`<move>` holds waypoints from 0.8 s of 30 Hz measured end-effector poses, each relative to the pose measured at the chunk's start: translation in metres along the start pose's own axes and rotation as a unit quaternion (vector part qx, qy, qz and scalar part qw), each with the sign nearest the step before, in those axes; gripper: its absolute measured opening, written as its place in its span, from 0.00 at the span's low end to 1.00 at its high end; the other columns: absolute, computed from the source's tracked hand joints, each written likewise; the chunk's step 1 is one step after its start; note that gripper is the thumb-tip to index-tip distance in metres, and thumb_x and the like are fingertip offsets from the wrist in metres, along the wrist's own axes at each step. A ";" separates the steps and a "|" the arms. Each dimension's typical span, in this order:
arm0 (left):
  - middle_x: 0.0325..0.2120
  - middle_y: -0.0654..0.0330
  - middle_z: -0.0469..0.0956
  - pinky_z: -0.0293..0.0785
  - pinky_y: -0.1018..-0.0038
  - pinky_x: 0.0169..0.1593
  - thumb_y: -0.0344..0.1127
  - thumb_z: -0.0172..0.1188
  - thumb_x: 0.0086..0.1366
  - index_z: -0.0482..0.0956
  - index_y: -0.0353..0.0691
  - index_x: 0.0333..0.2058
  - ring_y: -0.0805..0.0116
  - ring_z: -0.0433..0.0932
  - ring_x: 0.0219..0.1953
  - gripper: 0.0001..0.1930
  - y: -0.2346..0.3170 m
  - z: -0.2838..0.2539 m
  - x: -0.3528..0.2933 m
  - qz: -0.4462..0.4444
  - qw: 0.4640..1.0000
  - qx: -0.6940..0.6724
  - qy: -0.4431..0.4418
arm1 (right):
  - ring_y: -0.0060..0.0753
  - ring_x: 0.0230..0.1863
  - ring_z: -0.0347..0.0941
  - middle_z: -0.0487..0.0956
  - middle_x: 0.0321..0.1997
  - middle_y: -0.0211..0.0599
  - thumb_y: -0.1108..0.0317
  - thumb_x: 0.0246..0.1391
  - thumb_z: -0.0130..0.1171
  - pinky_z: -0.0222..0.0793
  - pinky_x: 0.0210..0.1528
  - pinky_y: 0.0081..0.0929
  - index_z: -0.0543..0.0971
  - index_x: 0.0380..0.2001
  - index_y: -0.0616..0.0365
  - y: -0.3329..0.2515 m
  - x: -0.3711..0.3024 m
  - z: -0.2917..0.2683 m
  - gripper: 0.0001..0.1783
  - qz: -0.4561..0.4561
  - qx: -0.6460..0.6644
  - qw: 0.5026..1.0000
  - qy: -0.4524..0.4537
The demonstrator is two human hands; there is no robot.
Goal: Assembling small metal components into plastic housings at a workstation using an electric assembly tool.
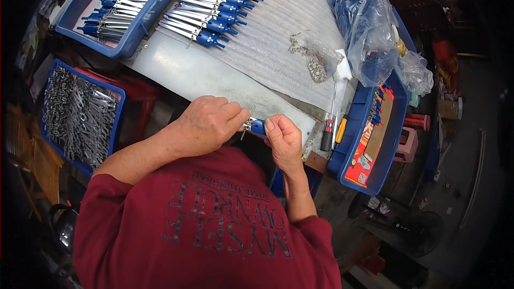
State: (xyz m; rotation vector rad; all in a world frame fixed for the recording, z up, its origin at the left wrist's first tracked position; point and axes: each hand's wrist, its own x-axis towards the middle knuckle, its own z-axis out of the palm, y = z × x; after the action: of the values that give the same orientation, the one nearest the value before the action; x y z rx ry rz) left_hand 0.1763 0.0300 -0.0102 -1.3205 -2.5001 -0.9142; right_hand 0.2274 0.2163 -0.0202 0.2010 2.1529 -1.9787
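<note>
Over the near edge of the worktable, my two hands hold a small blue plastic piece with metal parts [258, 126] between them. My left hand [211, 120] is closed at its metal end, where thin metal rods stick out. At the other end, my right hand [284, 136] pinches the blue body between thumb and fingers. My fingers partly hide the piece. Farther back on the table lies a row of blue-ended metal assemblies [219, 13] with long silvery arms, side by side.
At the back left, a blue tray [131, 35] holds more assemblies. Below it stands a blue bin [122, 109] of metal parts. A bag of small fasteners [317, 67] lies on foam sheeting [289, 27]. Two screwdrivers [327, 136] rest beside a blue bin [348, 160] at right.
</note>
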 end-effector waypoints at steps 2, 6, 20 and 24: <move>0.17 0.61 0.64 0.63 0.71 0.22 0.32 0.56 0.45 0.69 0.38 0.31 0.65 0.68 0.20 0.12 -0.001 0.001 -0.001 0.001 1.000 -0.004 0.002 | 0.10 0.19 0.53 0.63 0.17 0.19 0.63 0.54 0.48 0.49 0.20 0.10 0.69 0.25 0.58 0.000 0.001 -0.002 0.10 0.010 0.012 1.000 -0.015; 0.18 0.61 0.64 0.63 0.71 0.23 0.32 0.58 0.44 0.70 0.38 0.31 0.64 0.68 0.21 0.13 -0.001 0.000 -0.001 -0.002 1.000 -0.013 -0.004 | 0.10 0.18 0.53 0.62 0.17 0.19 0.61 0.54 0.47 0.47 0.19 0.10 0.70 0.26 0.59 -0.001 0.001 -0.005 0.12 0.003 -0.012 0.999 -0.030; 0.19 0.60 0.66 0.64 0.69 0.24 0.32 0.59 0.43 0.69 0.38 0.31 0.62 0.69 0.22 0.14 -0.004 0.001 -0.002 -0.014 0.999 -0.030 -0.016 | 0.11 0.22 0.55 0.64 0.19 0.21 0.61 0.56 0.44 0.51 0.24 0.11 0.71 0.28 0.63 -0.005 0.000 -0.010 0.15 0.028 0.042 0.998 -0.049; 0.19 0.60 0.66 0.64 0.69 0.24 0.31 0.59 0.42 0.69 0.38 0.32 0.62 0.69 0.22 0.15 -0.004 0.003 -0.003 -0.014 0.999 -0.044 -0.021 | 0.10 0.18 0.54 0.64 0.17 0.20 0.63 0.54 0.47 0.48 0.20 0.10 0.72 0.30 0.62 -0.005 0.000 -0.006 0.12 0.014 -0.004 0.999 -0.034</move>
State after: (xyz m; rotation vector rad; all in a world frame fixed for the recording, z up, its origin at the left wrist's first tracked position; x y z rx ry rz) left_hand 0.1752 0.0275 -0.0156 -1.3459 -2.5429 -1.0239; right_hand 0.2257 0.2220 -0.0154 0.1595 2.1032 -1.9321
